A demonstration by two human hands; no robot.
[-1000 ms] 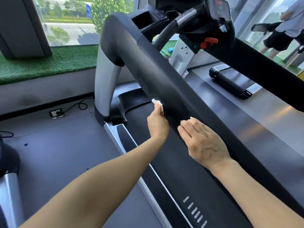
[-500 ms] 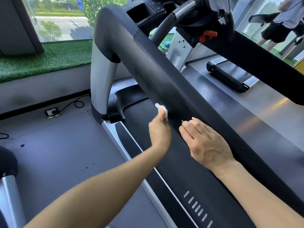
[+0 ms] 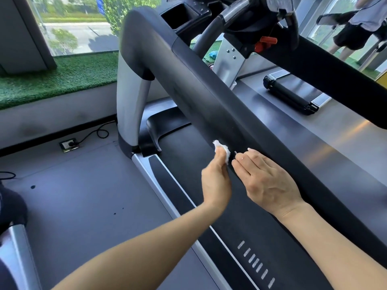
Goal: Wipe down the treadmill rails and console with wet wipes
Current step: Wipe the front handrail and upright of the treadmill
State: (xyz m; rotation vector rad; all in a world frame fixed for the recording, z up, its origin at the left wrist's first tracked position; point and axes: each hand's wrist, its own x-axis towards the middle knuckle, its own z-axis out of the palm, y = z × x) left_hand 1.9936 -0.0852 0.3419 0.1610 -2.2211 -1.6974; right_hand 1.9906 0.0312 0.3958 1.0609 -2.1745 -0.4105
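On left treadmill rail, lower inner edge: left hand pinched a small white wet wipe and pressed it to the black padding. Right hand just beside it, fingers straight and together, laid flat against same rail, holding nothing; hands close but not touching. Wipe mostly covered by left thumb, only a crumpled bit showing. Rail ran diagonally from upper left to lower right and blocked most of the belt beyond it. Silver upright carried rail's front end down to the deck. Console cut off by top edge, screen not readable; open tray pocket on its left, red safety clip under it, curved grey handlebar in front. Right rail crossed upper right, far end out of frame. Second treadmill's rear roller end seen past it on grey floor. Floor socket with black cable looped near wall. Green turf ledge below window. Another person top right behind glass, only torso and legs in view, blurred. Part of neighbouring machine at left edge, cropped, type not clear. White dashes printed on side strip near bottom, meaning not legible.
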